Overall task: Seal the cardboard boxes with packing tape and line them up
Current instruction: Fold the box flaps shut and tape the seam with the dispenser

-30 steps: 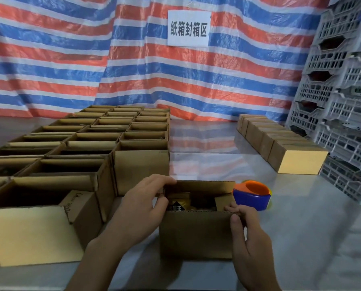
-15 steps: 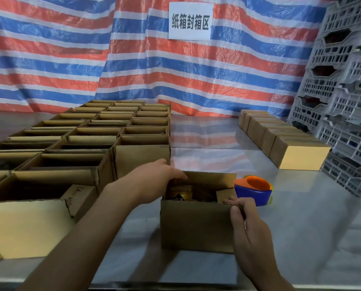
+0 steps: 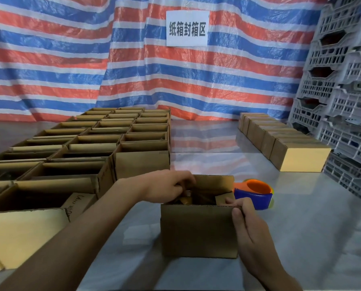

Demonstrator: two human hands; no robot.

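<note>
Head view: the right hand (image 3: 251,229) pinches the near rim of the open box (image 3: 197,233). The left hand (image 3: 167,189) curls its fingers inside it; what they hold, I cannot tell.

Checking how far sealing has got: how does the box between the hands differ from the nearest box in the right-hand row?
The front box is open at the top; the row box has a flat, closed top. The front box stands alone with the left hand and right hand at its rim; the row box is untouched, lined up against others. Both are plain brown cardboard.
</note>
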